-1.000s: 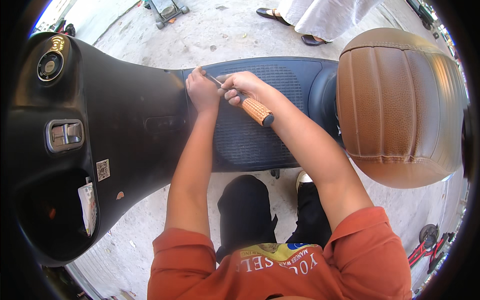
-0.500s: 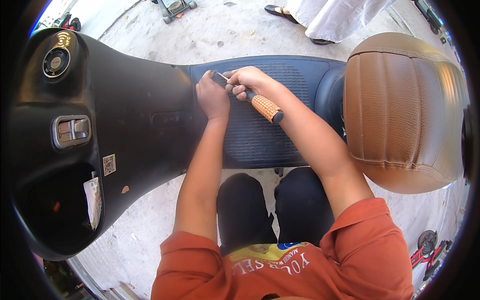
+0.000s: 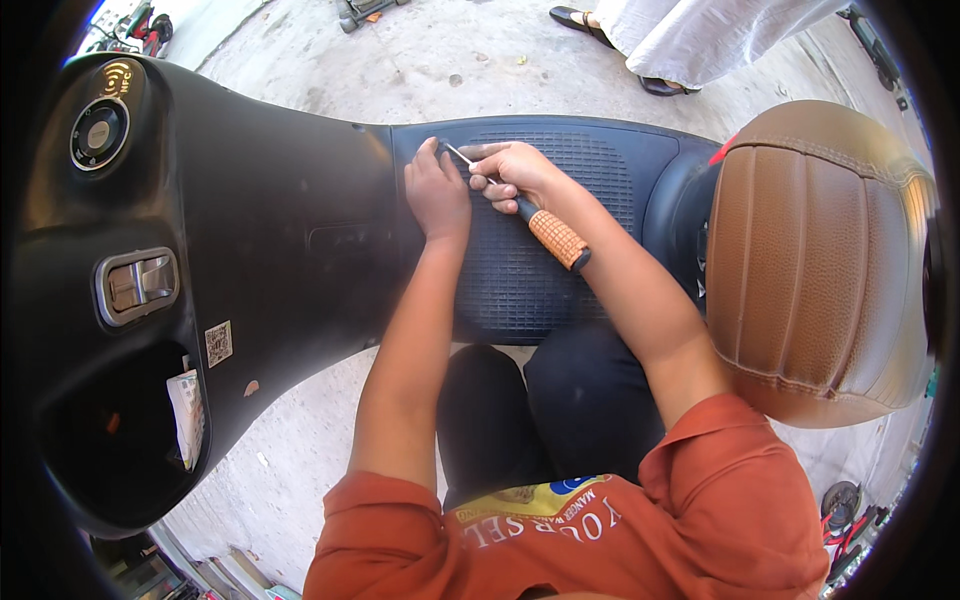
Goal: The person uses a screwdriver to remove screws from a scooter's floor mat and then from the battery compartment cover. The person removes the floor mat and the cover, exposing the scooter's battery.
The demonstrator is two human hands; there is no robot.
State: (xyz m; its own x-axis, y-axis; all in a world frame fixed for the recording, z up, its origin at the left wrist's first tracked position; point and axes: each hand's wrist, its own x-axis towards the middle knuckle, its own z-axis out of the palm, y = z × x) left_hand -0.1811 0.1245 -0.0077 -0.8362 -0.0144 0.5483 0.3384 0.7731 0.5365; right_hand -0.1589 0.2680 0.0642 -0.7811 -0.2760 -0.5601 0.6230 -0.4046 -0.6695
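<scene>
Over the far left corner of a scooter's dark ridged footboard [image 3: 520, 290], my two hands work close together. My right hand [image 3: 515, 172] has its fingers wrapped around the shaft of a screwdriver [image 3: 556, 238]. Its orange grid-patterned handle points back toward my right forearm, and the thin metal shaft slants up to the left. Beside the tip, my left hand [image 3: 438, 200] is closed, thumb and fingers pinched at a small dark piece that I cannot make out. The left fingers partly hide where the tip meets it.
To the left rises the scooter's black front panel [image 3: 280, 200], with a round knob [image 3: 99, 134], a metal latch [image 3: 137, 286] and an open pocket holding folded paper [image 3: 186, 418]. A brown padded seat [image 3: 815, 260] stands at the right. Beyond the footboard, a person in white clothing [image 3: 700, 40] stands on concrete.
The whole view has shifted slightly, with the seat lower in it. My hands keep much the same hold at the footboard corner. My right knee has moved left, closer to the other.
</scene>
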